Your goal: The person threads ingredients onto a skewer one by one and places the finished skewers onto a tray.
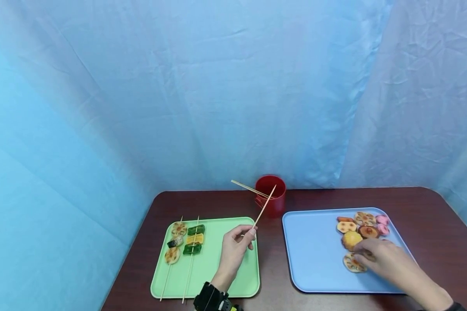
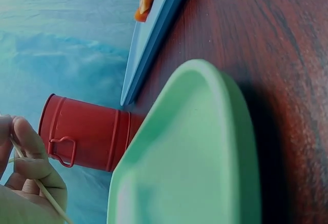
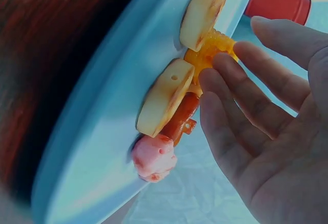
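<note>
My left hand [image 1: 235, 248] pinches a thin bamboo skewer [image 1: 265, 205] between thumb and fingers above the green tray's right side. It points up and to the right, with no food on its visible length. Over the blue tray [image 1: 311, 250], my right hand [image 1: 389, 259] reaches in from the right. Its fingers are loosely bent, thumb apart, holding nothing in the right wrist view [image 3: 271, 101]. Nearest its fingertips are a lotus root slice [image 1: 352, 262] and a yellow corn-like piece [image 1: 351, 239]. Another lotus slice [image 1: 365, 218], a brown mushroom-like piece [image 1: 368, 231] and pink pieces [image 1: 382, 219] lie behind.
On the green tray [image 1: 218, 222] lie two loaded skewers, one with lotus slices [image 1: 172, 255], the other with green and yellow pieces [image 1: 195, 239]. A red cup [image 1: 276, 207] with a handle stands behind, between the trays, holding thin skewers [image 1: 247, 187]. Blue cloth hangs behind the table.
</note>
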### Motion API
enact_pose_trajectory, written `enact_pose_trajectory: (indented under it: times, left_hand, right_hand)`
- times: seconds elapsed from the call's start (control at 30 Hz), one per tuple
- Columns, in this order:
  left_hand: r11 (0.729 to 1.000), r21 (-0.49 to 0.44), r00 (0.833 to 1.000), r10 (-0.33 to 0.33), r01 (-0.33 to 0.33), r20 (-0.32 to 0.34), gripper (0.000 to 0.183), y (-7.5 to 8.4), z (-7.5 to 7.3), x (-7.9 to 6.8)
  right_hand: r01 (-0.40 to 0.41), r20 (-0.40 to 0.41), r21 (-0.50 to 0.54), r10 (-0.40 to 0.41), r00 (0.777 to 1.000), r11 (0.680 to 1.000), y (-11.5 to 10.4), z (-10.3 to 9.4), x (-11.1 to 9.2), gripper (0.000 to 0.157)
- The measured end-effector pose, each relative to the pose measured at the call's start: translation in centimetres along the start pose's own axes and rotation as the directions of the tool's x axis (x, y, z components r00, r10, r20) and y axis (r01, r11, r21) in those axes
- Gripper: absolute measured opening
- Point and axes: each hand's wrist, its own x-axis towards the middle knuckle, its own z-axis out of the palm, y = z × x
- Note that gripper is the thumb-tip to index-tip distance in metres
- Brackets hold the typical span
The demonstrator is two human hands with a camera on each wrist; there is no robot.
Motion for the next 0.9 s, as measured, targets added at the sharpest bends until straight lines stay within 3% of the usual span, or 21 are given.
enact_pose_trajectory:
  times: [0.07,0.3,0.5,0.73,0.9]
  left_hand:
    - [1.0,0.011,1.0,-0.01,0.01,-0.001,0.021,0.0,-0.1,-0.1]
    - [0.999,0.039,1.0,-0.03,0.03,0.002,0.021,2.5,0.1,-1.0]
    - [0.999,0.035,0.999,-0.037,0.037,-0.004,0.021,2.6,0.1,-1.0]
    - [0.998,0.052,0.999,-0.039,0.039,-0.006,0.019,2.5,0.1,-1.0]
    - [0.998,0.052,0.999,-0.036,0.036,-0.004,0.017,2.5,0.1,-1.1]
  right_hand:
    - [0.012,-0.016,-0.019,-0.012,1.0,1.0,0.0,0.2,0.0,0.017]
    - [0.034,-0.021,-0.061,-0.036,0.999,0.998,-0.2,0.4,-0.2,0.025]
    - [0.033,0.022,-0.068,-0.031,0.999,0.997,-0.1,0.6,-0.3,0.031]
    - [0.091,0.002,-0.111,-0.092,0.996,0.99,-0.3,1.3,-0.5,0.035]
    - [0.072,0.039,-0.09,-0.069,0.997,0.993,-0.1,1.4,-0.3,0.036]
